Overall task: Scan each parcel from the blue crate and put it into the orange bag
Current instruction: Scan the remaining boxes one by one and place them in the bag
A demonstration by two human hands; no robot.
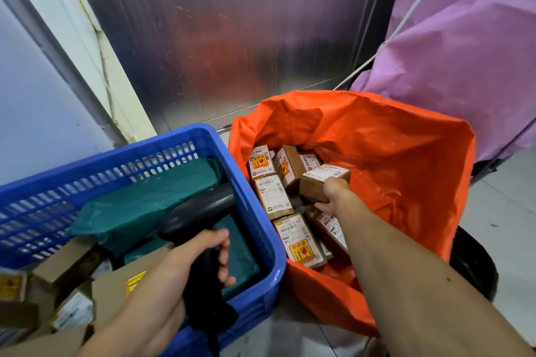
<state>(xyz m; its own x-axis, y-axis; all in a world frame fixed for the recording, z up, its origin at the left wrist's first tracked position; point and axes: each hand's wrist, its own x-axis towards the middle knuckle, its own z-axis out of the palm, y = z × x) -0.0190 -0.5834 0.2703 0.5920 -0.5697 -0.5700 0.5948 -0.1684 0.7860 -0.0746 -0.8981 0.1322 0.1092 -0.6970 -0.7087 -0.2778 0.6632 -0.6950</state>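
**Two hands busy: scanner over the crate, small box in the bag**

Several brown cardboard boxes (66, 264) with yellow stickers crowd the lower left corner of the blue crate (121, 153). Beside them, teal plastic mailers (150, 197) fill the middle and far side of the crate. The left hand (185, 264) is wrapped round the handle of a black barcode scanner (200, 211). The scanner's head sits over the mailers, close to the crate's right wall.

Touching that wall on the right stands the orange bag (391, 153), its mouth wide open. Labelled parcels (271, 197) lie packed on its left side, some with yellow fragile stickers. The right arm reaches down into the bag, and the right hand (333, 191) grips a small brown box (322, 182) from its near end, thumb above and fingers below. This box has a white label on top and is tilted just above the parcels already lying there.

Behind stands a brushed metal wall (217, 38). At far right hangs a purple sack (464, 52), with a white cord (406, 20) running across it.
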